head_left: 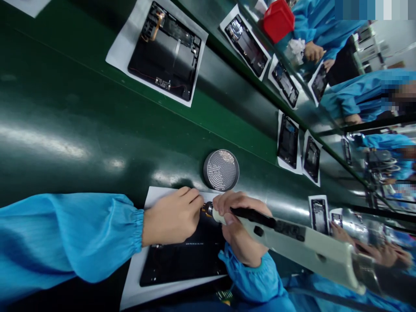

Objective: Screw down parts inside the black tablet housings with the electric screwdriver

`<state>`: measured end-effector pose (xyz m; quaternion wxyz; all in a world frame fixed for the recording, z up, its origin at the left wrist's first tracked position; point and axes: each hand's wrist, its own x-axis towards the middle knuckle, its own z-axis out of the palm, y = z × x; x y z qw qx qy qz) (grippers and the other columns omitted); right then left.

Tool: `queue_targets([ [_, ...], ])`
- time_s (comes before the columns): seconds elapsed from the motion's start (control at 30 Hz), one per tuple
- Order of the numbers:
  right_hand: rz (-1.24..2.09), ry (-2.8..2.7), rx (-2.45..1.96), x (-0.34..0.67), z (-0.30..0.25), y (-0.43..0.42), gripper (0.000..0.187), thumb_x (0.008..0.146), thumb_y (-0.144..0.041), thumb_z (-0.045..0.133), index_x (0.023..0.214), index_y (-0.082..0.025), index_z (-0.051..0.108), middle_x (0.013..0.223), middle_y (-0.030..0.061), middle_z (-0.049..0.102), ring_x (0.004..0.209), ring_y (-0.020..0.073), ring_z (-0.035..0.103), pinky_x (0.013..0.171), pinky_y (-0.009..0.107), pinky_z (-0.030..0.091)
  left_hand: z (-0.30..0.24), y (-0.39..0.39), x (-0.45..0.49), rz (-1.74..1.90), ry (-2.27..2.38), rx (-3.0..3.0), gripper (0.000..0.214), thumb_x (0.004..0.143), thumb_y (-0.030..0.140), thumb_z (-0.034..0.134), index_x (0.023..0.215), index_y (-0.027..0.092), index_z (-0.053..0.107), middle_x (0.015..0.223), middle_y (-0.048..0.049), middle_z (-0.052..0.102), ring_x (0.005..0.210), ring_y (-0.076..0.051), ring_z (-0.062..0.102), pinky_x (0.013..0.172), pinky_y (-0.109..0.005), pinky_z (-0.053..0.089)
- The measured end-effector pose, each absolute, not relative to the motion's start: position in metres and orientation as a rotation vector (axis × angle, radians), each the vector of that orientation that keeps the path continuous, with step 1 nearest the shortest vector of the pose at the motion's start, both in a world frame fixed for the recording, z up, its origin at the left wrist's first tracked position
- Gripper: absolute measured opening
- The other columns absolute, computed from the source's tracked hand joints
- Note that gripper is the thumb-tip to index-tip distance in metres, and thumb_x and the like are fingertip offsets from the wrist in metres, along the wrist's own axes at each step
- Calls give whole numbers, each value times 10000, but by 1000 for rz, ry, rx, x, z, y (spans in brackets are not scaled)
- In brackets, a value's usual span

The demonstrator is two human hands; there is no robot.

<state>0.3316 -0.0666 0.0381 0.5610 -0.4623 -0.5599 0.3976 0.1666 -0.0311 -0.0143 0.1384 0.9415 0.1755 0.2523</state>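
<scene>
Green belt (65, 108) w/ tablets (165, 52); R grip (242, 227) shut on e-driver (292, 234), L grip (172, 216) curled, hold unclear.

The head-worn camera looks forward and down from the person's head, rolled so the green belt (97, 130) runs from 10 o'clock to 4 o'clock. It sits close above the left hand (172, 216) and right hand (242, 229), both near 6 o'clock, and its wide view reaches a co-worker's sleeve (325, 21) farther off at 1 o'clock.
</scene>
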Motion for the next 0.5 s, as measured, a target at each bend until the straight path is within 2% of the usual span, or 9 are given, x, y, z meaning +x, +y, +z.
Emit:
queue_targets([
  [0.17,962,-1313,-1054,332,31,-67,257,842,-85,631,1029,-260,654,765,-5,603,686,181,599,622,374,507,-12,-31,165,645,582,2745,167,913,134,571,767,115,649,791,-103,576,808,-263,508,700,-392,412],
  [0.27,937,-1250,-1027,338,36,-58,273,830,-88,652,1040,-261,667,778,-7,640,691,179,618,633,371,518,-9,-30,164,568,663,2764,115,912,106,539,890,101,652,903,-131,618,863,-279,532,750,-411,450],
  [0.37,768,-1097,-1004,353,55,-42,238,769,-100,679,966,-233,696,719,-14,641,639,168,601,608,357,517,-4,-26,165,450,796,2783,152,882,79,534,993,78,637,1017,-168,624,888,-295,546,735,-417,470],
  [0.5,581,-928,-1021,379,81,-24,220,676,-108,695,866,-218,711,594,-30,584,588,156,553,606,347,493,-2,-25,173,250,936,2794,181,797,23,540,943,91,623,909,-135,605,806,-289,554,657,-408,483],
])
